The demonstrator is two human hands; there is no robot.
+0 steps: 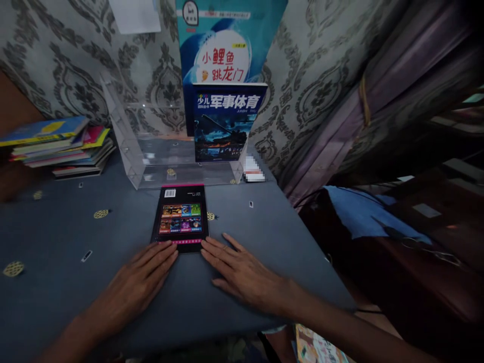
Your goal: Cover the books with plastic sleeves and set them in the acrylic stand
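On the blue table, both hands lie flat and open, fingertips touching the black book.

A pixelated patch hides something beside the clear stand — the teal book's top is cut off.

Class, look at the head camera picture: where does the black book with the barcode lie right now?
The black book lies flat at the middle of the grey table, just before the clear acrylic stand, with the left hand and right hand at its near edge.
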